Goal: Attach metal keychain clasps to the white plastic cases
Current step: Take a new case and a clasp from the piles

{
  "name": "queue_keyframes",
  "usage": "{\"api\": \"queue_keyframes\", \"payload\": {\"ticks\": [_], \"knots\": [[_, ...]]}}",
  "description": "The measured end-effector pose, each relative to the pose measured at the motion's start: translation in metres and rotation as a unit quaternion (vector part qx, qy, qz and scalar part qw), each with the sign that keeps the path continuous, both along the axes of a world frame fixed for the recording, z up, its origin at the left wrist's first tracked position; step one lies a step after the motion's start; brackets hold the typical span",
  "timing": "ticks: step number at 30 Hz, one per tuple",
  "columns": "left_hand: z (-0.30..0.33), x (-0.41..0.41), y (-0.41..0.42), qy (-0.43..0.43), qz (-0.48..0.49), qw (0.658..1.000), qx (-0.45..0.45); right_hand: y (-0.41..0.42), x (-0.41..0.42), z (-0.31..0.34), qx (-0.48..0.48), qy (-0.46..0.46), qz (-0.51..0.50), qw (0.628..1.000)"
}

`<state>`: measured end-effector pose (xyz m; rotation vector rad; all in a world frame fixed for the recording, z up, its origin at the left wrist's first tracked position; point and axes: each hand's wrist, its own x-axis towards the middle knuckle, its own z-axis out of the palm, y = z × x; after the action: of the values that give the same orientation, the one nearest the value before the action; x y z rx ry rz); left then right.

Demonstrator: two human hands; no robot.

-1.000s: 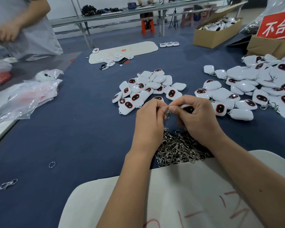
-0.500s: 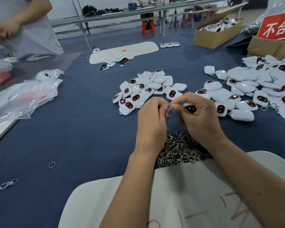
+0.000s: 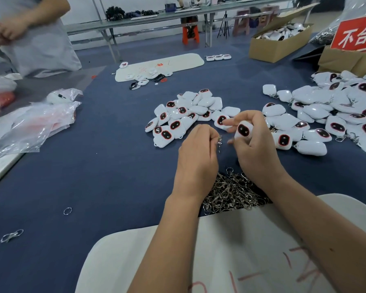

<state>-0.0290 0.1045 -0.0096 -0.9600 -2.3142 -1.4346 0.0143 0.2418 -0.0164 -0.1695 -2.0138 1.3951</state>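
Left hand [image 3: 199, 153] pinches clasp [image 3: 219, 142]; right hand [image 3: 254, 142] grips case [image 3: 243, 130]. Not yet joined; next, hook clasp onto case's loop.

Two bare forearms, no sleeves, left grip [image 3: 199, 151], right grip [image 3: 255, 149]

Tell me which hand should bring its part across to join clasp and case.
Probably the left. The left hand pinches the small, light clasp, hanging free beside the white case. The right hand grips that case, so it can stay steady.
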Motion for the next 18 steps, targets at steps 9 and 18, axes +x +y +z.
{"api": "queue_keyframes", "payload": {"ticks": [9, 18], "knots": [[-0.0023, -0.0006, 0.0004, -0.027, -0.026, 0.999, -0.040, 0.0038, -0.0005, 0.0020, 0.050, -0.009, -0.036, 0.998], [-0.0056, -0.0021, -0.0002, -0.043, -0.050, 0.996, -0.059, 0.0037, -0.0010, 0.0011, -0.049, -0.001, -0.039, 0.998]]}}
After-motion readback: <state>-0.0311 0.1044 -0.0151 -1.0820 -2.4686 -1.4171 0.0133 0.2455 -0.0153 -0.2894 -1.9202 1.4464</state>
